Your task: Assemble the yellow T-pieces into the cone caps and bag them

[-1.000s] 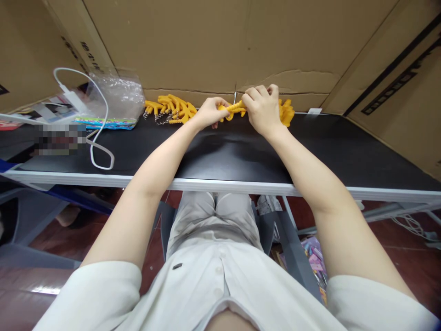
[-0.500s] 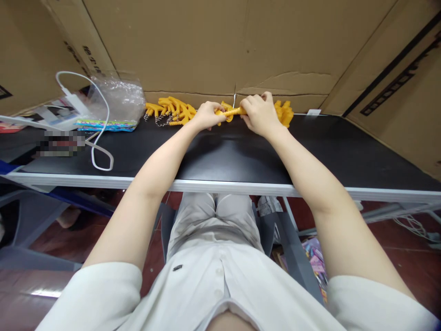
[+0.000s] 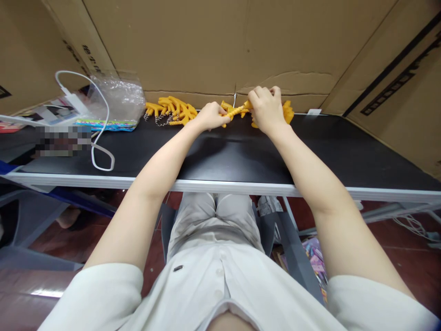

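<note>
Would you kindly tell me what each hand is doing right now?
Left hand: closed, holding a yellow piece.
Right hand: closed at its other end, grip partly hidden.

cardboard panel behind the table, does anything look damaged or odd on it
Yes: low on the cardboard panel, above and right of the right hand, a curved crease or tear breaks the mostly flat surface. A short pale mark left of that hand might be a slit; I can't tell.

On the table [image 3: 344, 149], the bag [image 3: 117, 99] lies left of the pieces [image 3: 177, 108].
</note>
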The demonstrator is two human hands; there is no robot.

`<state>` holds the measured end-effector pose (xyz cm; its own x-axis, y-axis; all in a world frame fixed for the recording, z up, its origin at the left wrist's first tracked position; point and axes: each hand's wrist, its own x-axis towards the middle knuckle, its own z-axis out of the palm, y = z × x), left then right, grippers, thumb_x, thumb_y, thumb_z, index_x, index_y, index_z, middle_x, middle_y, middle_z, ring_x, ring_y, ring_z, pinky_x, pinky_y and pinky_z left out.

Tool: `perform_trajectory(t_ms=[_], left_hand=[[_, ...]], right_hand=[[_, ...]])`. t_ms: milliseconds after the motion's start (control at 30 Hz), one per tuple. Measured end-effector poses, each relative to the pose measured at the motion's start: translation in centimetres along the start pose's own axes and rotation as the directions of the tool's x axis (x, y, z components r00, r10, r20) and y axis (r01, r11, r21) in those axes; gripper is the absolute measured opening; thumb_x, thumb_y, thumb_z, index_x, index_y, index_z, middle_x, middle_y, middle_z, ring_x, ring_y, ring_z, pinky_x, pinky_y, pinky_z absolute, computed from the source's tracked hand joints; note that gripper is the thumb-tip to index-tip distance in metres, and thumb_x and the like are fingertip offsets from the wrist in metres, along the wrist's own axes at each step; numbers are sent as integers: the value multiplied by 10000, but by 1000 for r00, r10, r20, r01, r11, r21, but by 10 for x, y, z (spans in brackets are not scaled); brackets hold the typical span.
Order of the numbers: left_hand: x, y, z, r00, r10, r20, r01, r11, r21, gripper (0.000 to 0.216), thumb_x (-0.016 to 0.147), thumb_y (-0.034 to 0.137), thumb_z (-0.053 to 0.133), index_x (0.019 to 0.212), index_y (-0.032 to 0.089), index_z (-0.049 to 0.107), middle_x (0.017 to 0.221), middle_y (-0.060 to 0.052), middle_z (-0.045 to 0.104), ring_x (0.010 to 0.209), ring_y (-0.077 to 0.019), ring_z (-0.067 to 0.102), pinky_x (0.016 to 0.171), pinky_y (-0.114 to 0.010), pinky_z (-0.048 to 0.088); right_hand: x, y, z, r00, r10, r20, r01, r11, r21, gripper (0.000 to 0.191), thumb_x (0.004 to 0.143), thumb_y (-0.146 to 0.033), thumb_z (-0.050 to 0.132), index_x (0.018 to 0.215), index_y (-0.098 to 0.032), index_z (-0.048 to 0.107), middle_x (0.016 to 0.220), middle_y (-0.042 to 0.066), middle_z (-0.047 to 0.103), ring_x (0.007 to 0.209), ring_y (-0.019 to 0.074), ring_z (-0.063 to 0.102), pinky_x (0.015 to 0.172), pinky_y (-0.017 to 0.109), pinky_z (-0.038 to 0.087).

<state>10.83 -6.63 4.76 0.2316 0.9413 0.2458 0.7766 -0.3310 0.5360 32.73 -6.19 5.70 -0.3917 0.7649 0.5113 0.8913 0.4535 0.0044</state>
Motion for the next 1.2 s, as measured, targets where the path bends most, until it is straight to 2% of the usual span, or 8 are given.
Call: perform_trajectory(t_ms=[133,200,300,433,533,700,900,1200], left_hand=[[11,-19,5,999,-13,52,11,1000,28,100,826,269,761,870,196,814,663,-47,672,799,-319,800,890,-451,697],[19,-32,7,1000,-13,-4,14,999,30,166,797,261,743,928,203,828,679,-51,694,820,-330,803,897,-472,702],[32,-52,4,988,-61,-141,67,997,32,278,799,231,700,1038,204,840,832,-94,797,989,-347,816,1016,-477,680],[39,-78,-7,916,-96,-388,125,991,50,413,834,232,638,1199,221,832,1124,-148,873,1254,-376,779,1179,-501,599],[33,-93,-16,868,-69,-491,109,993,54,469,874,305,589,1280,314,822,1196,-127,876,1353,-371,754,1223,-531,576],[18,-105,-24,868,-117,-483,144,989,20,636,836,436,601,1449,399,765,1243,-133,876,1415,-387,716,1281,-616,529],[19,-113,-21,873,-240,-424,259,966,-13,804,793,490,627,1586,371,685,1568,-193,751,1566,-455,591,1338,-760,408],[20,-121,-16,903,-120,-412,144,989,28,704,866,519,588,1555,409,683,1533,-190,759,1589,-454,559,1300,-815,396]], right_hand=[[-1,5,-14,986,144,-88,-157,974,-164,450,1132,-276,429,1509,-180,654,1600,237,665,1484,420,578,1279,675,404],[-2,11,-24,957,258,-129,-282,931,-232,483,1040,-199,650,1506,-73,681,1605,283,647,1512,439,589,1263,622,452],[-2,31,-29,911,400,-100,-411,898,-160,427,1089,-270,738,1439,-25,736,1542,345,679,1476,476,625,1208,592,486],[3,62,-10,931,334,147,-333,942,-35,431,1096,-512,777,1205,-96,805,1302,316,802,1242,451,741,1035,555,574],[7,72,12,921,330,209,-321,944,-74,363,1002,-436,883,1091,-89,826,1200,307,827,1136,428,785,965,520,600],[9,82,42,935,277,220,-294,955,49,490,962,-614,868,1105,-146,846,1057,194,834,1042,419,821,925,594,649],[9,89,50,944,286,166,-295,955,28,665,980,-738,809,1183,-105,829,1094,275,813,1173,487,790,990,660,633],[9,90,51,974,225,10,-225,974,-26,720,1043,-778,701,1327,-122,793,1196,274,797,1195,486,782,1000,671,625]])
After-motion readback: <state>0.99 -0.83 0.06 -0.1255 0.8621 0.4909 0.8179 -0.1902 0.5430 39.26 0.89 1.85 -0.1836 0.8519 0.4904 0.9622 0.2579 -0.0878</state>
